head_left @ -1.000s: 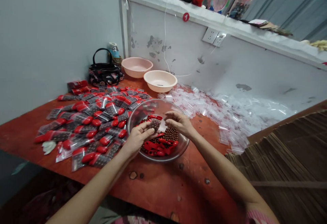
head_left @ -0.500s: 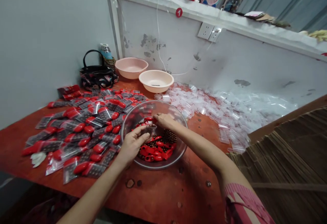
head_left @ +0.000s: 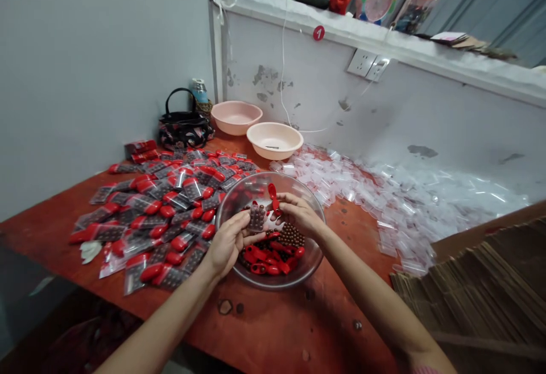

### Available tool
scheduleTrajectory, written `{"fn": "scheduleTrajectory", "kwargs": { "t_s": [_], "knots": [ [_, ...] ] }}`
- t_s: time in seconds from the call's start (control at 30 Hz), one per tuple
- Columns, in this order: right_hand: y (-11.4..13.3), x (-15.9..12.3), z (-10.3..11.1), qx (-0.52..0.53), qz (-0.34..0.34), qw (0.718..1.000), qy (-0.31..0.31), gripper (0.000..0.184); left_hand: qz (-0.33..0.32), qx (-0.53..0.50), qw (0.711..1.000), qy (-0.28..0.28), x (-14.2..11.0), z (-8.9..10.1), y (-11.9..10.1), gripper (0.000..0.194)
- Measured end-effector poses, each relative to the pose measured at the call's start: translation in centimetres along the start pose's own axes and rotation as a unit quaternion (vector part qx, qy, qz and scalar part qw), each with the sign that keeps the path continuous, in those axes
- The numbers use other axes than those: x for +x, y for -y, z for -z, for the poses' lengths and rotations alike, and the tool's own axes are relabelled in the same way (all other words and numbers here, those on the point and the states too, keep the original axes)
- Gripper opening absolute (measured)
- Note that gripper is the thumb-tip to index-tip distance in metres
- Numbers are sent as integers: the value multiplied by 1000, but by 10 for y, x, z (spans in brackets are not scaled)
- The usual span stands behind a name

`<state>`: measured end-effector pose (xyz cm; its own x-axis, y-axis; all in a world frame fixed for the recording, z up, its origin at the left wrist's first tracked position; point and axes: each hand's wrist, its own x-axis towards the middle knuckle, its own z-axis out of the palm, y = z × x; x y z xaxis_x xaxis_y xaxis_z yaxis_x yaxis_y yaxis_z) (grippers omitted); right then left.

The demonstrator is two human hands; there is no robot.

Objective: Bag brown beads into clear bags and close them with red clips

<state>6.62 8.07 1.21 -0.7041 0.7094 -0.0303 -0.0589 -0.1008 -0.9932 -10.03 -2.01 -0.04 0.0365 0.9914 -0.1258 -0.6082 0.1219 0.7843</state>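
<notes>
My left hand (head_left: pixel 226 244) pinches a small clear packet (head_left: pixel 256 218) filled with dark brown beads, held over a see-through bowl (head_left: pixel 316 260). Close beside it, my right hand (head_left: pixel 301 214) grips a red spoon-shaped plastic piece (head_left: pixel 272 193), its rounded end pointing up. Inside the bowl lie loose brown beads (head_left: pixel 293 235) and several more red plastic pieces (head_left: pixel 269 261). To the left, a heap of bead-filled packets with red pieces (head_left: pixel 145 206) covers the table.
Clear empty packets (head_left: pixel 354 183) spread across the right side. Behind stand a pink basin (head_left: pixel 236 113), a cream basin (head_left: pixel 275 135) and a black handbag (head_left: pixel 183 129). Stacked cardboard (head_left: pixel 482 288) borders the table (head_left: pixel 273 328) at right.
My right hand has risen from the bowl's contents with the red piece in it. My left hand holds the packet more upright. The view has shifted left.
</notes>
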Motion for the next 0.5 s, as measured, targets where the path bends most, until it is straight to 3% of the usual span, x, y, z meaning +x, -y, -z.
{"fn": "scheduleTrajectory", "kwargs": {
  "t_s": [0.13,0.27,0.37,0.5],
  "knots": [
    [5,-15,-19,40,-9,999,14,32,-22,54,998,8,0,-3,5,34],
    [21,-26,-24,-150,63,987,5,32,-48,117,992,8,0,-1,11,40],
    [32,-30,-20,-317,148,937,22,27,-65,162,984,22,1,2,14,41],
    [38,-29,-17,-462,182,865,76,23,-108,246,963,3,1,5,17,39]
  ]
}}
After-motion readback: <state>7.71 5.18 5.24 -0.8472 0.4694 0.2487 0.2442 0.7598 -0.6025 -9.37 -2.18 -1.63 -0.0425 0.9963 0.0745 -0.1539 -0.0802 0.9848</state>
